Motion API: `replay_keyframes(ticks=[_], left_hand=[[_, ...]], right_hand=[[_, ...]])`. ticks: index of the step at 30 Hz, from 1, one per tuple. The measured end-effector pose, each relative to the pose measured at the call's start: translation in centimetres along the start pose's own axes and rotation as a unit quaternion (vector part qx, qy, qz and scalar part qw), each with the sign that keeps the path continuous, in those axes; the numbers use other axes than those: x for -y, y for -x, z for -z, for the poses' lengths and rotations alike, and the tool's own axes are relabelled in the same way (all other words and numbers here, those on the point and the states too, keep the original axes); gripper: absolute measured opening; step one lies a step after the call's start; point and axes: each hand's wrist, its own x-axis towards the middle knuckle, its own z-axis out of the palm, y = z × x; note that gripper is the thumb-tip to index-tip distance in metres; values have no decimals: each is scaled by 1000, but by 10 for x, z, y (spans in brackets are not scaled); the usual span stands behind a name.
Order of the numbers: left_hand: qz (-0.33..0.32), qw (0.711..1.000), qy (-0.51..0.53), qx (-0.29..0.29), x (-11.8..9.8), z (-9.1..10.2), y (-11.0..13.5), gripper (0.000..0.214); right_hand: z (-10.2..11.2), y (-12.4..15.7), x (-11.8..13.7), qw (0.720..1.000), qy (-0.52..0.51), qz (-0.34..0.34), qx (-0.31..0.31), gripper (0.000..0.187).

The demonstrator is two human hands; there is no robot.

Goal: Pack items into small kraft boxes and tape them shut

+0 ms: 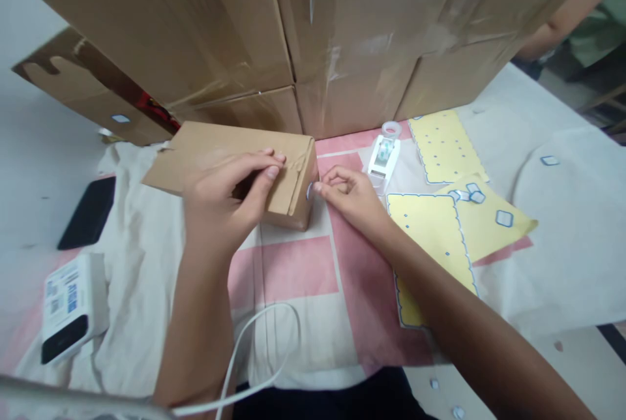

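A small brown cardboard box [220,141] lies on the cloth in front of me, its creased end flap facing right. My left hand [227,201] is closed against the top of the box, thumb and fingertips gathered near the flap. At the box's right end, my right hand [352,197] pinches a small white sticker with a blue edge [310,191], which is at or against the cardboard. Whether the sticker touches the box all over, I cannot tell. Right of that hand are yellow sticker sheets [430,224] with blue scalloped borders.
Large taped cartons [352,68] form a wall behind. A white tape dispenser [384,158] and a tape roll [391,129] lie beyond my right hand. To the left are a black phone [88,212] and a white device [73,302]. A cable [254,322] loops in front. Another person's arm [562,25] shows at upper right.
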Motion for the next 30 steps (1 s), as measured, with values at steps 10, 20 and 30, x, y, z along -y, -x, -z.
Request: replay_keyframes(ticks=[10,20,30], left_hand=[[15,1000,-1,-14,6,-4,-3,10],[20,997,-65,-23,9,-4,-3,17],[-112,991,-52,-57,21,-4,5,17]], right_hand=[[-13,42,21,997,-34,-65,20,44],[-14,45,35,996,-56,-69,1,28],[-9,29,14,971,144,193,2,88]])
